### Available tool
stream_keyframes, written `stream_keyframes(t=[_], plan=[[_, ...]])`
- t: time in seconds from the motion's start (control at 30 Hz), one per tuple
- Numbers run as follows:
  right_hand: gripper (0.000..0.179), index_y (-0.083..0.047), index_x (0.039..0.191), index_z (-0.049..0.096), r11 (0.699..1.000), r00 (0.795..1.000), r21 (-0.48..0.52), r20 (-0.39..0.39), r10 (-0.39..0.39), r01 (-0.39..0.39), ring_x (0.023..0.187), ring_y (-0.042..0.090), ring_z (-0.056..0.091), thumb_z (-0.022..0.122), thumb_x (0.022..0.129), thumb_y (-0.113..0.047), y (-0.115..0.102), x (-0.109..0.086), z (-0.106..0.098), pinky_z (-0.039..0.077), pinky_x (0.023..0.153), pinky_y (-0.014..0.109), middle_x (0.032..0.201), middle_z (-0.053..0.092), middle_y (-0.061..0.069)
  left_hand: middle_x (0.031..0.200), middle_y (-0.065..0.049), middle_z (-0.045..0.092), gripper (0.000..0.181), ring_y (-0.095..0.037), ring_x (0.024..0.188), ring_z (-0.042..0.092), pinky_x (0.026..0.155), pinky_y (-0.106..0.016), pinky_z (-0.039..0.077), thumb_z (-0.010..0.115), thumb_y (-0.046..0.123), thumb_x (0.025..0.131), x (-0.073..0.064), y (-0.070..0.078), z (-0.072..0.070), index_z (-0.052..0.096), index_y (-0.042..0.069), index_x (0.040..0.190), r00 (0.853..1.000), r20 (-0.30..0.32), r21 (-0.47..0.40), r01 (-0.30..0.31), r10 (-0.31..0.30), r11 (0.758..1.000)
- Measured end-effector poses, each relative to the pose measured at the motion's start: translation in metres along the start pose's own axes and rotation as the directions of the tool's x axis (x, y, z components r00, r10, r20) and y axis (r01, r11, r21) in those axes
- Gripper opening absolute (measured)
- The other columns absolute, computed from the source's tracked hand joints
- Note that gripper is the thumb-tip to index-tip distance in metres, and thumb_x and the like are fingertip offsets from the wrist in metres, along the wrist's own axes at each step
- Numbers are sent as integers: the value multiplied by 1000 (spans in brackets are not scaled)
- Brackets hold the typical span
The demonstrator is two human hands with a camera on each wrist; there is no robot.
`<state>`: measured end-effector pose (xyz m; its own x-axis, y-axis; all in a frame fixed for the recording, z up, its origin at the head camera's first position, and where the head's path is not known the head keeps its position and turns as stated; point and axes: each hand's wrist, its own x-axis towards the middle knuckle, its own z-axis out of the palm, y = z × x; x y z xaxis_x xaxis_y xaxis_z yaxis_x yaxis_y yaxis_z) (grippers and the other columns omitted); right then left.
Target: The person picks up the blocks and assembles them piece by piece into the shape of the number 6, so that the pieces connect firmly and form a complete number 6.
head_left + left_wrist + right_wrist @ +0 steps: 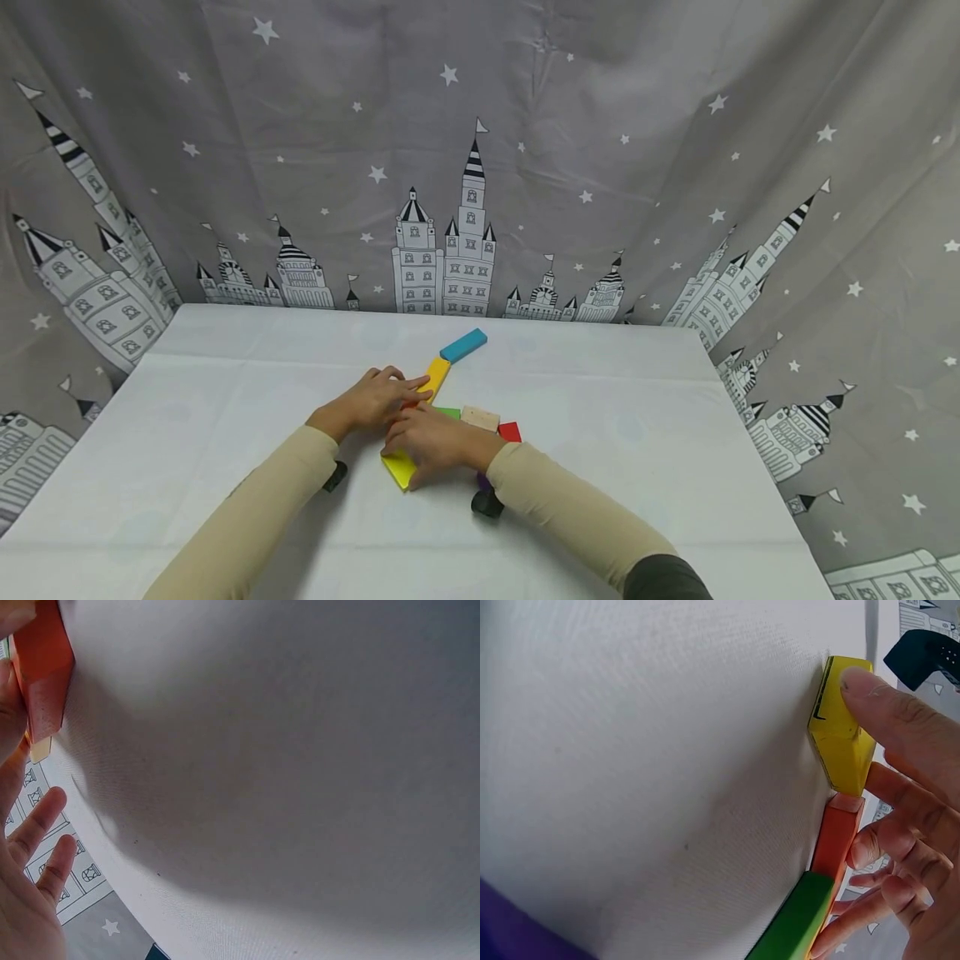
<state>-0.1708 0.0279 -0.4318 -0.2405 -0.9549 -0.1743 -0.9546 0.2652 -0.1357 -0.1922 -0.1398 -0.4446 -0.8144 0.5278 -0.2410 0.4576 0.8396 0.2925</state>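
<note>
In the head view my right hand (435, 439) pinches a bright yellow block (400, 469) between thumb and fingers. The right wrist view shows the thumb lying on top of that yellow block (841, 724). One end of an orange-red block (838, 840) meets it, and a green block (795, 919) lies against the other end. My left hand (372, 398) holds the orange-red block (46, 652) with thumb and finger, its last two fingers spread away. Beyond the hands, a long amber-yellow block (438, 372) reaches toward a blue block (465, 344).
A pale wooden block (480, 418) and a red block (510, 432) continue the row to the right. Part of a purple block (482, 481) shows beneath the right forearm. The white tabletop (615, 400) ends at a grey castle-print curtain (547, 208).
</note>
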Motion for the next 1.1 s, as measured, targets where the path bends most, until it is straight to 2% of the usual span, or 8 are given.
stream_keyframes(t=[0.2, 0.47, 0.73, 1.1], plan=[[55, -26, 119, 61, 999, 999, -32, -34, -4, 2, 114, 8, 43, 71, 71, -51, 1, 1, 0, 21, 107, 32, 115, 60, -13, 145, 1, 34, 54, -27, 117, 37, 97, -49, 28, 57, 35, 87, 0, 0, 0, 39, 24, 137, 1000, 3, -7, 0, 0, 1000], [58, -25, 118, 61, 999, 999, -45, -43, 8, -10, 111, 7, 45, 70, 70, -55, 1, 1, 1, 19, 108, 32, 112, 60, -13, 144, 2, 36, 54, -27, 117, 37, 97, -49, 28, 56, 35, 88, -1, 0, 1, 39, 24, 138, 1000, -9, -5, -4, 4, 1000], [58, -27, 116, 62, 999, 998, -39, -61, 19, -21, 111, 6, 45, 69, 68, -58, 1, 3, 1, 21, 106, 30, 111, 61, -15, 145, 0, 34, 49, -27, 115, 39, 95, -50, 29, 54, 32, 90, -2, -1, 1, 42, 22, 136, 999, -29, -17, -44, 43, 999], [56, -27, 114, 63, 999, 997, -38, -77, 18, -21, 113, 6, 44, 68, 69, -59, 1, 5, 4, 18, 107, 31, 111, 61, -15, 145, 1, 33, 48, -27, 116, 38, 95, -49, 28, 53, 31, 90, -2, -1, 2, 41, 22, 136, 999, -25, -27, -37, 36, 999]])
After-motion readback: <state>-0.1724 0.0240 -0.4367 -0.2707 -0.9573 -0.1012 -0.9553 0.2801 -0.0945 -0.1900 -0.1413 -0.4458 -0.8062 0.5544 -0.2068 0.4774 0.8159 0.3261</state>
